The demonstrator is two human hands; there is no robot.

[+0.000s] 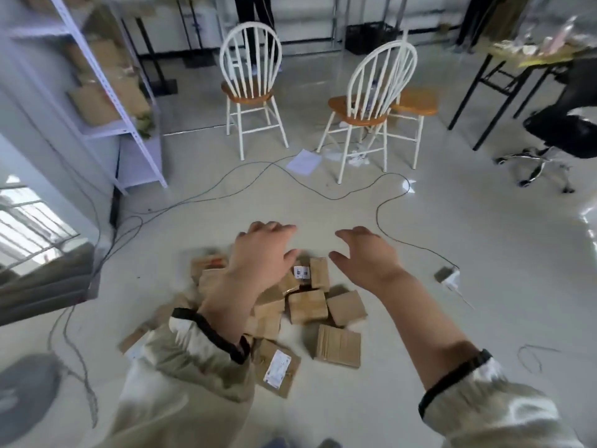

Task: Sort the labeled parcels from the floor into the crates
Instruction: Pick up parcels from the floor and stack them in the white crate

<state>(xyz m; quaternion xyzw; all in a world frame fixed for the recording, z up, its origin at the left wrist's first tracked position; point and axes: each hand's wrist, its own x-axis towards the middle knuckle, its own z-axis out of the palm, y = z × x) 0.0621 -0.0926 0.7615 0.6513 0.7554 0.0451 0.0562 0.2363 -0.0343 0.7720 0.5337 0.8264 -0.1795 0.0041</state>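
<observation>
**Both hands over the parcel heap, nothing held**

Left hand point(258, 257) and right hand point(365, 258): palms down, fingers spread and loosely curved, both empty. Both hang above a heap of small brown cardboard parcels point(307, 307) on the pale glossy floor point(420, 334). A flat brown parcel with a white printed label point(277, 370) lies at the heap's near edge. A thin grey cable point(377, 211) trails over the floor beyond. A white spindle-back chair with an orange seat point(247, 95) stands well apart.
</observation>
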